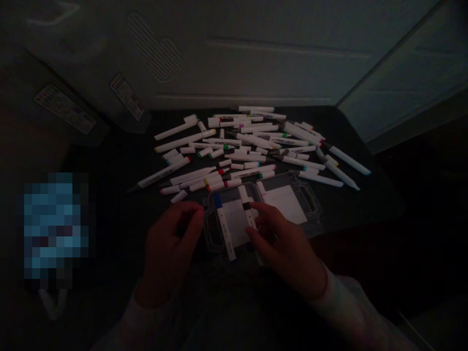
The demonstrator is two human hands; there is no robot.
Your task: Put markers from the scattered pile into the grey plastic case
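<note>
My right hand [283,243] pinches a white marker [244,197] with a black band between thumb and index finger, above an open clear plastic case [210,236]. The marker stands nearly lengthwise over the case. To its left, a white marker with a blue cap [224,226] lies slanted across the same case half. My left hand [170,251] is beside the case's left edge, thumb and index tip pressed together. Whether anything is between them is too dark to tell. White sheets [287,204] show inside the case, and a short white marker piece [261,189] lies near its hinge.
Many white markers and loose caps [248,158] are heaped across the dark tabletop [142,163] behind the case. A pale panel [256,68] rises at the back. Two clear holders with printed labels [127,96] stand at the back left. A pixelated blue patch [53,224] is at the left.
</note>
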